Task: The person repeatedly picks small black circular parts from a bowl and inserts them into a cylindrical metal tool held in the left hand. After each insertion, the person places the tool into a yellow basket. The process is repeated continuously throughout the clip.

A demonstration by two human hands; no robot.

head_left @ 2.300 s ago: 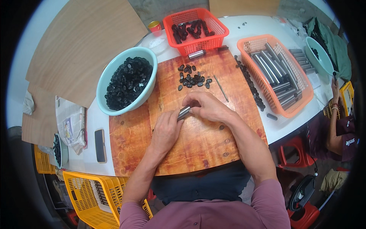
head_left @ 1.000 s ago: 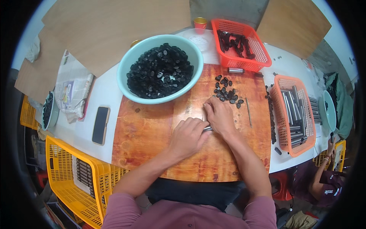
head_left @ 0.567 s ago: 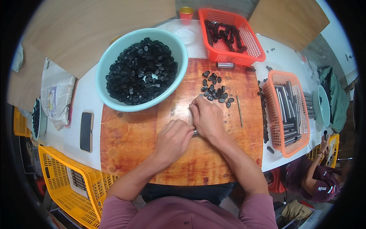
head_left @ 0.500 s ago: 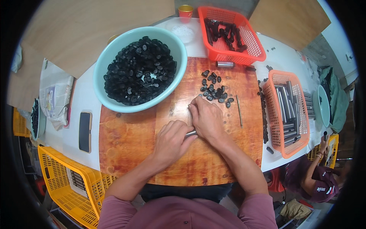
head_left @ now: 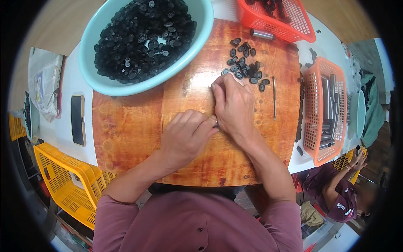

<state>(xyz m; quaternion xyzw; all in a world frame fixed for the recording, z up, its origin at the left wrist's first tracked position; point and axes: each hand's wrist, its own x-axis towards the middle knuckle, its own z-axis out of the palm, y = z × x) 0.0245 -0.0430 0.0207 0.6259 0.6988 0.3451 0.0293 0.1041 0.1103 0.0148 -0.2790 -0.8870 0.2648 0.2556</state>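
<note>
My left hand (head_left: 187,132) is closed around a short grey metal tube (head_left: 216,124), most of it hidden by the fingers. Against the tube's far end lies the heel of my right hand (head_left: 236,103). Its fingers are curled together, and what they hold, if anything, is hidden. Just beyond the right fingertips, small black oval plastic caps (head_left: 239,75) are scattered on the stained wooden board (head_left: 138,138). A thin metal rod (head_left: 274,98) lies to their right. At the far left stands a pale turquoise basin (head_left: 145,89) full of the same black caps.
A red basket (head_left: 308,31) with dark parts and a loose metal tube (head_left: 262,34) are at the back right. An orange basket (head_left: 308,113) of tubes stands right. A phone (head_left: 78,120) lies left, above yellow crates (head_left: 63,176). Another person (head_left: 331,191) works at lower right.
The view has shifted, so the board and basins sit higher in it. Less of the tube shows between my hands, which stay together over the board.
</note>
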